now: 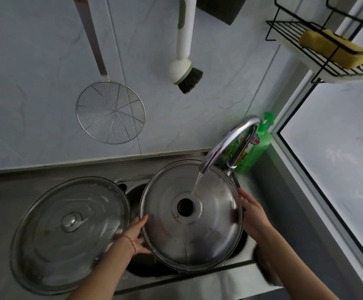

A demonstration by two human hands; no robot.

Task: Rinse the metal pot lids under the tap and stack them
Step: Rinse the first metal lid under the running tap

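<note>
A round metal pot lid with a black knob is held over the sink. My left hand grips its left rim, thumb on top. At the right rim my right hand holds the edge with its fingers. The curved chrome tap runs a thin stream of water onto the lid just above the knob. A second, larger metal lid with a metal knob lies flat on the steel counter to the left, partly over the sink's edge.
A green dish soap bottle stands behind the tap. On the tiled wall hang a wire skimmer and a white dish brush. A black wire rack at upper right holds a yellow sponge. A window ledge runs along the right.
</note>
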